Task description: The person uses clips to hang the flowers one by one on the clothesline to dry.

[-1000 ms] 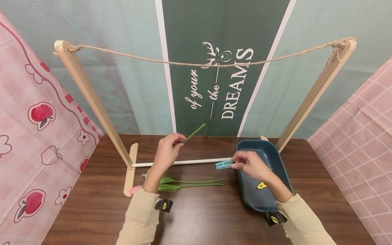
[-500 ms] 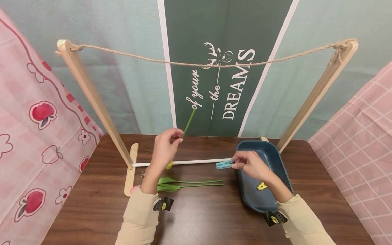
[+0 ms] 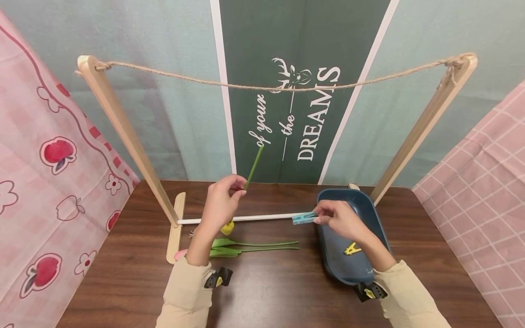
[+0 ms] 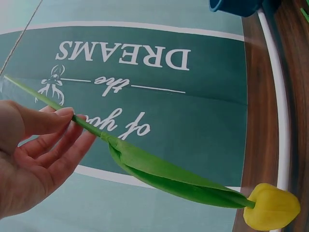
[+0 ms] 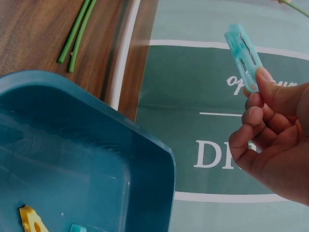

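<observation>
My left hand (image 3: pixel 221 198) pinches the green stem of a yellow tulip (image 4: pixel 164 169) between thumb and fingers. The stem end points up and the yellow flower head (image 4: pixel 271 207) hangs down, overlapping the white rod in the head view. A light blue clothespin (image 5: pixel 244 58) is pinched at one end by my right hand (image 3: pixel 338 219), its other end pointing left. That hand is above the far left side of a dark blue basin (image 3: pixel 348 269). Two more tulip stems (image 3: pixel 270 246) with green leaves lie on the table, their heads partly hidden behind my left forearm.
A twine rope (image 3: pixel 246 86) sags between two wooden posts, the left post (image 3: pixel 123 132) and the right post (image 3: pixel 422 127). A white rod (image 3: pixel 262 217) joins their feet low over the table. Inside the basin lie a yellow clothespin (image 3: pixel 352 248) and a light blue piece (image 5: pixel 77 228).
My left hand has turned the tulip so its stem stands steeper and its yellow head now shows below the hand. The right hand with the clothespin has shifted very slightly.
</observation>
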### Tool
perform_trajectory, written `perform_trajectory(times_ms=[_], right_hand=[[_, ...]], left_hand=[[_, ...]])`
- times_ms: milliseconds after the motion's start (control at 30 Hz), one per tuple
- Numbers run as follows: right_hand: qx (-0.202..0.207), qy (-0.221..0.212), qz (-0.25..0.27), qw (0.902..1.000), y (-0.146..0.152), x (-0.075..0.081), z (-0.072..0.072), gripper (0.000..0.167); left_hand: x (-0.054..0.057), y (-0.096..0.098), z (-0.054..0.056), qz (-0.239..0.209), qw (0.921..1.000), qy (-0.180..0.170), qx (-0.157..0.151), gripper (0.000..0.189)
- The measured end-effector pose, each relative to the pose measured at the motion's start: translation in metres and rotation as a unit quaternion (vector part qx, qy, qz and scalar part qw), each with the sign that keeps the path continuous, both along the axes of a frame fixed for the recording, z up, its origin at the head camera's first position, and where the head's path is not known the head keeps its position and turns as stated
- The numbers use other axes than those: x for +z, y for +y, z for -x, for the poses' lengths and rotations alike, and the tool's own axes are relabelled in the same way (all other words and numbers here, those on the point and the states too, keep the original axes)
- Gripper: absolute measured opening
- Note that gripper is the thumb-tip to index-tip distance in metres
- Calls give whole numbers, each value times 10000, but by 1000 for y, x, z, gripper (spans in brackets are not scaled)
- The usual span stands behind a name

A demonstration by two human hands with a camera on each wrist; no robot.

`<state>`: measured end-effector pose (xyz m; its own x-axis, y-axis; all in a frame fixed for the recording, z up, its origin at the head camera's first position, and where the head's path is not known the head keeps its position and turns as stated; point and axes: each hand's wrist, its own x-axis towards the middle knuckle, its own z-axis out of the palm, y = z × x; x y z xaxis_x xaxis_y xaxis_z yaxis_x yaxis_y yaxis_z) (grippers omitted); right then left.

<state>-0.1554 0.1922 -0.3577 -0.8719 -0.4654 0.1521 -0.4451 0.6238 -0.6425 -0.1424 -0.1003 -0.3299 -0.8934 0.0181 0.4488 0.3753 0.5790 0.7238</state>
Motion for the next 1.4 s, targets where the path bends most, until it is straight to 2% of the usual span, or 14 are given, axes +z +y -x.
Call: perform_trajectory(times_ms=[267,567,1000,1400], right_hand=[[-19,-18,-8,10000,1,1,0,11],[12,40,13,10000,1,4,0,12],[165,289,-136,9994,-2,12,3,12],[164,277,-237,9992,-5,19,5,11]], left_hand=[[0,0,0,-74,10000,-27,-50,14],[0,0,4,-97,9998,111,-108,15],[3,-2,7,-140,9998,74,-104,17],[8,-3,9,-106,9997,174,-125,17]])
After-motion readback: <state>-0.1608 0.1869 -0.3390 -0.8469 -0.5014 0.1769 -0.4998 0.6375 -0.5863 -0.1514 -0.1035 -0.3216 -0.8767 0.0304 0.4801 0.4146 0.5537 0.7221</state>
